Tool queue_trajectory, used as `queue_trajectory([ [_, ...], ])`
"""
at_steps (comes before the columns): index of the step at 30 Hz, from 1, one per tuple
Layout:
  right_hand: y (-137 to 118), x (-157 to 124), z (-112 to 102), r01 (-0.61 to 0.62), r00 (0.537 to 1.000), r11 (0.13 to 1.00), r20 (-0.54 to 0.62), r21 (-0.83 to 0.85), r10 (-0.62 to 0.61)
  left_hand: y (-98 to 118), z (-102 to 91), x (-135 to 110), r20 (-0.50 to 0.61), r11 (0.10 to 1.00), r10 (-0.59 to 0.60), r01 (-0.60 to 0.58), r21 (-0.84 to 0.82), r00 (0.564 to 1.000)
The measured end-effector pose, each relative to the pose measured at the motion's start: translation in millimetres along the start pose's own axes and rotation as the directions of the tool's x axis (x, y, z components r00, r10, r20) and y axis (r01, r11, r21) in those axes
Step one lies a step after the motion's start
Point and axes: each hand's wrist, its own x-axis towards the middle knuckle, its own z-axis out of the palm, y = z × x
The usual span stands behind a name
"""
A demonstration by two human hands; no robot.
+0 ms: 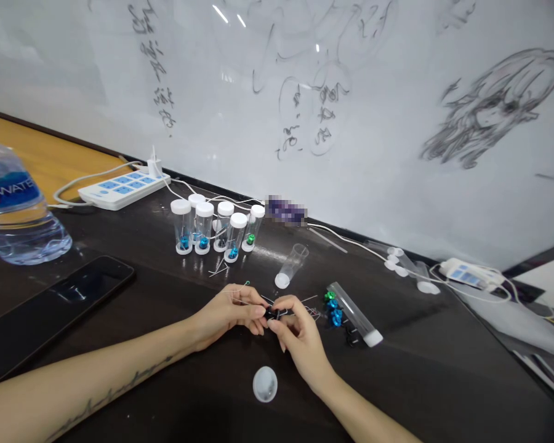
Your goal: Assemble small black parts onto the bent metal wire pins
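Observation:
Both hands meet over the dark table (198,394), fingers pinched around a small black part (272,314) whose exact kind I cannot make out. My left hand (233,311) grips its left side, and a thin wire-like strand with a green tip (247,283) sticks out above the fingers. From the other side my right hand (300,326) pinches the same part with thumb and fingers. A round white cap (264,384) lies just below the hands. Thin metal pins (313,312) lie partly hidden behind the right hand. Beside them are small blue pieces (335,315), a green one (329,296) and black ones (351,335).
Several white-capped tubes (204,227) with coloured pieces stand at the back. Transparent tubes lie at centre (295,261) and right (354,314). A phone (55,307) and water bottle (21,209) are left. Power strips (124,187) with cables run along the whiteboard (221,123).

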Motion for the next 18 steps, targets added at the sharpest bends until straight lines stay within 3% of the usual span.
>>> queue_trajectory([
  [6,-1.1,0.3,-2.3,-0.037,0.995,0.995,0.086,-0.088,0.044,1.7,2.3,-0.9,-0.003,0.999,-0.021,0.021,0.024,1.0],
  [14,-2.7,-2.4,1.1,-0.037,0.999,0.999,-0.008,-0.035,0.037,-0.2,0.1,0.5,-0.016,1.0,0.009,-0.009,-0.003,1.0],
  [18,-0.2,-1.1,-1.0,-0.058,0.998,0.998,0.037,-0.02,0.059,1.8,2.5,-0.7,-0.009,1.0,-0.004,0.004,0.006,1.0],
])
